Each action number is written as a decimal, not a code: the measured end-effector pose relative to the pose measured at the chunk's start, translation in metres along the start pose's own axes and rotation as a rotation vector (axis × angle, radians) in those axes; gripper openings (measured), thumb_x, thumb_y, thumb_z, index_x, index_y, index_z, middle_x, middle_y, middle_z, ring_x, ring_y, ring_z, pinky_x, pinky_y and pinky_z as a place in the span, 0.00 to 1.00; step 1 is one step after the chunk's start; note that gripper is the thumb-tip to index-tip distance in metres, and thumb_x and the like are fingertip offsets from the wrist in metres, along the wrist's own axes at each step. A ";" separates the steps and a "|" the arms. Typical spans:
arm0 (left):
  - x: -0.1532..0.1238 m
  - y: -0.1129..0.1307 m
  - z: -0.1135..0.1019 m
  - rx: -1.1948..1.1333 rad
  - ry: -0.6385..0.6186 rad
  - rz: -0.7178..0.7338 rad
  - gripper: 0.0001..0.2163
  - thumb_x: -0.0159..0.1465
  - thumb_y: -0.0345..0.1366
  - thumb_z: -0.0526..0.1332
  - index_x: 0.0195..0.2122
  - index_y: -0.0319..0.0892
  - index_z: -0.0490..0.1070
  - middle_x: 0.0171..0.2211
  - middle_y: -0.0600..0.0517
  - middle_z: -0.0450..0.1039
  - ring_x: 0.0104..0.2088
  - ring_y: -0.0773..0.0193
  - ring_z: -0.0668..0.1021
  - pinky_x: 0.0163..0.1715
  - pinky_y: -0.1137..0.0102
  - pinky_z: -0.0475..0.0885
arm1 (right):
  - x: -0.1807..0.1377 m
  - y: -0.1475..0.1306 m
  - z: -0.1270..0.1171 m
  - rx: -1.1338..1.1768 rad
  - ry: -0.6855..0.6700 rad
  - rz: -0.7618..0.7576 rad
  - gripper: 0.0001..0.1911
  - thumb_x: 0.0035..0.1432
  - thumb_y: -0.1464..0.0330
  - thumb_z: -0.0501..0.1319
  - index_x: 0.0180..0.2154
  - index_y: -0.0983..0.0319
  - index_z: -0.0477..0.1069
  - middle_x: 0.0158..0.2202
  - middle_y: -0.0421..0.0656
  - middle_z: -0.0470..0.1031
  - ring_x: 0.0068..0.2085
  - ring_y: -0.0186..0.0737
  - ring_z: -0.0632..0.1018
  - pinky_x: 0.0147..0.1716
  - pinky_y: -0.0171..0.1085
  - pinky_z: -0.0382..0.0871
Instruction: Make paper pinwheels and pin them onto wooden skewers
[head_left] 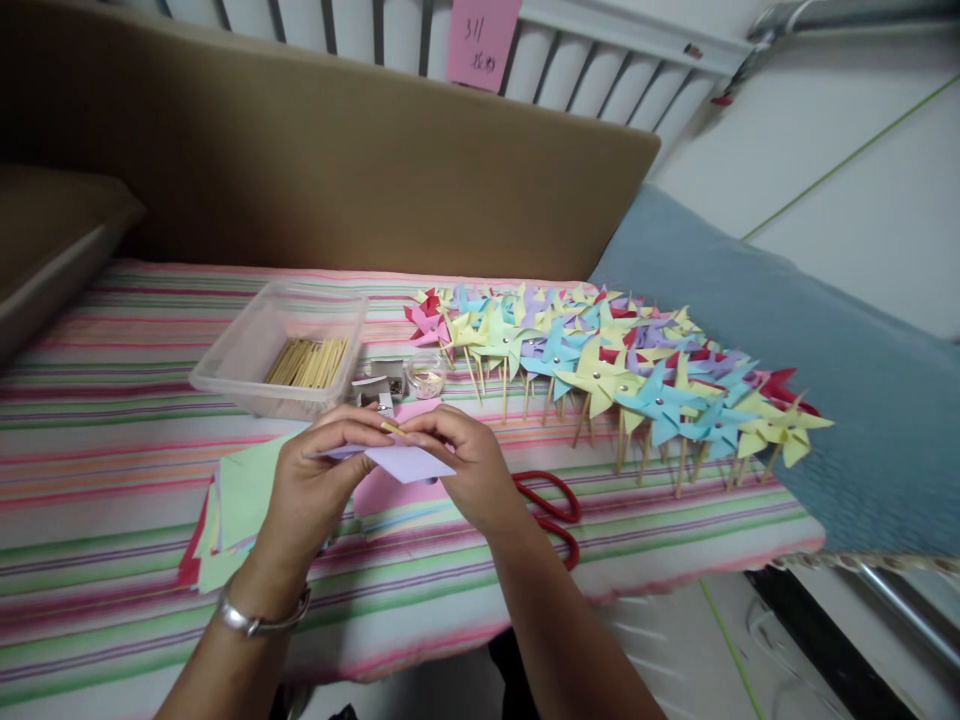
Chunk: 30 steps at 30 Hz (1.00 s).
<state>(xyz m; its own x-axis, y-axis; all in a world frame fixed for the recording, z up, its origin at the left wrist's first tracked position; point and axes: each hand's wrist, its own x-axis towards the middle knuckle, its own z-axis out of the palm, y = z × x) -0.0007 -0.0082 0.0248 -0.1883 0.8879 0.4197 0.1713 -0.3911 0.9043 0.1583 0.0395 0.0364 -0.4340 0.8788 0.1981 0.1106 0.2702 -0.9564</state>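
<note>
- L hand (304, 480): thumb under, fingers over, pinching a flat, pale lavender paper piece w/ pointed corners (409, 464).
- R hand (474, 465): closed in a narrow pinch at the other side of the paper.
- B/w the 2 sets of fingertips: a short visible bit of thin, tan wooden stick (393, 428); fingers hide the rest, so can't tell which hand carries its wt.
- Pos.: paper + stick are raised above the striped cloth (97, 500), in front of the clear plastic rectangular tub (244, 345).
- Technique: pinch lightly, near the middle; a hard squeeze would prob. crease the paper. Brace stick w/ 1 hand, adjust paper w/ the other, & check they line up before pressing.
- Paper dir.: seen at a low angle, nearly edge-on; long axis runs L–R across the view, 1 corner pointing R, a narrower tip pointing L past the L thumb.
- Stick dir.: visible bit also lies roughly L–R, sloping slightly down to the R.
- Nearby: red-handled scissors (555, 520) by the R forearm; multicoloured paper pinwheels on sticks (598, 375) stand farther R.
</note>
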 end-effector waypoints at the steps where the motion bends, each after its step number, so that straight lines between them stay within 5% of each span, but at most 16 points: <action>1: 0.000 0.000 0.000 0.005 -0.002 -0.006 0.05 0.56 0.30 0.65 0.29 0.48 0.79 0.34 0.51 0.77 0.39 0.59 0.77 0.47 0.61 0.71 | 0.000 -0.001 0.000 0.006 0.004 0.009 0.05 0.56 0.66 0.63 0.32 0.58 0.77 0.31 0.40 0.74 0.31 0.34 0.73 0.27 0.32 0.66; 10: 0.000 0.000 0.003 0.019 0.016 -0.028 0.03 0.56 0.32 0.66 0.28 0.47 0.79 0.33 0.50 0.77 0.40 0.57 0.77 0.49 0.57 0.70 | -0.001 0.001 0.001 0.041 0.012 0.016 0.05 0.55 0.66 0.64 0.31 0.59 0.77 0.31 0.41 0.74 0.30 0.34 0.73 0.23 0.31 0.64; 22: 0.000 0.000 0.005 -0.027 0.029 -0.010 0.05 0.55 0.30 0.66 0.28 0.48 0.78 0.32 0.52 0.77 0.38 0.59 0.78 0.58 0.53 0.63 | -0.001 -0.001 0.001 0.007 0.040 -0.059 0.04 0.56 0.69 0.63 0.31 0.58 0.77 0.30 0.40 0.73 0.31 0.35 0.73 0.30 0.35 0.66; 30: -0.001 -0.001 0.005 -0.047 0.047 0.009 0.06 0.55 0.28 0.65 0.27 0.48 0.77 0.30 0.54 0.78 0.36 0.60 0.79 0.53 0.56 0.67 | -0.002 -0.002 0.002 -0.046 0.051 -0.120 0.05 0.55 0.72 0.63 0.32 0.59 0.77 0.28 0.40 0.73 0.31 0.35 0.73 0.31 0.35 0.65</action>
<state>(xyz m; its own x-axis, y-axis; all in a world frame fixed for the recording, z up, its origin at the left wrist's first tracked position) 0.0038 -0.0074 0.0232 -0.2320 0.8725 0.4301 0.1278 -0.4110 0.9026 0.1573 0.0365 0.0380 -0.4003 0.8580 0.3220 0.1023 0.3910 -0.9147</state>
